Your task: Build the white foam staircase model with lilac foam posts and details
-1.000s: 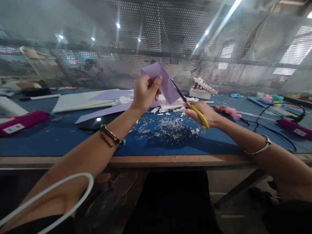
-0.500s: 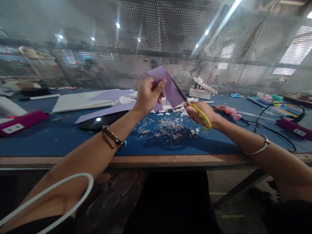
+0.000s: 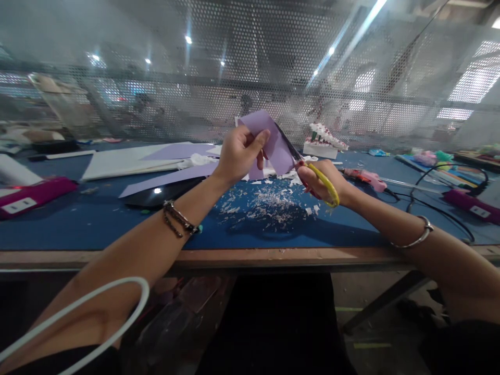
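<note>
Lilac paper (image 3: pixel 280 150) shifted right | thin, bent | hands (image 3: pixel 239 153) grip it, yellow-looped scissors (image 3: pixel 323 179)

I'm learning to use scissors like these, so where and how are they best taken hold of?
Probably by the yellow handle, coming from the right on the near side. The scissors' dark blades slope up and leftward along the purple paper, while the curved handle points back toward the person, where the right hand grips it now.

No text can be read, the marks on the white label (image 3: pixel 19 207) of the left-hand magenta case (image 3: pixel 52 191) being too small.
</note>
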`<state>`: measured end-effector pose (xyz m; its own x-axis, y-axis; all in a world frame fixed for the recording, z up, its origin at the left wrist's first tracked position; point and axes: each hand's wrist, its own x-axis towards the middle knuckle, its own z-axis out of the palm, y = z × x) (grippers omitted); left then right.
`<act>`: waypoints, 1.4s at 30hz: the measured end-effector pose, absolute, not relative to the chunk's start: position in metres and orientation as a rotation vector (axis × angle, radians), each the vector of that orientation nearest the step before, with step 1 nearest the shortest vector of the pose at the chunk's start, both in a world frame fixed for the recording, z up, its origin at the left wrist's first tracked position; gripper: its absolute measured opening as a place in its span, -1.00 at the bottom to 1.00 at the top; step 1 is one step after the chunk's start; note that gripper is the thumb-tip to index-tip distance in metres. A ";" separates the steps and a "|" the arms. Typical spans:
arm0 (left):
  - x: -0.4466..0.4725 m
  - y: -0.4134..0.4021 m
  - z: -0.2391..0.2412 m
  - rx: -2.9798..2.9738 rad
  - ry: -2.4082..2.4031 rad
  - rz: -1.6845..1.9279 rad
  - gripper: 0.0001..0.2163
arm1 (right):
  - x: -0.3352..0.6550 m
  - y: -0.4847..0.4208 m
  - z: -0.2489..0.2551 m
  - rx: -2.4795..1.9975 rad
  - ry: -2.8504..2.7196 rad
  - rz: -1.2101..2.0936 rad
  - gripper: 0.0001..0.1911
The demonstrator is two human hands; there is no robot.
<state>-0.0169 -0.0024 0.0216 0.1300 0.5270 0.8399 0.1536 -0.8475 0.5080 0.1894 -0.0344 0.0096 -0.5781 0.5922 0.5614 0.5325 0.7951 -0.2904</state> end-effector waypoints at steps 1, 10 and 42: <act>-0.017 -0.002 0.021 2.115 0.667 1.772 -0.64 | 0.189 -0.034 0.010 -0.820 -2.314 0.119 -0.35; -0.017 -0.001 0.022 2.138 0.681 1.744 -0.65 | 0.191 -0.032 0.007 -0.836 -2.289 0.116 -0.36; -0.016 -0.004 0.021 2.193 0.649 1.581 -0.64 | 0.189 -0.032 0.006 -0.836 -2.290 0.164 -0.36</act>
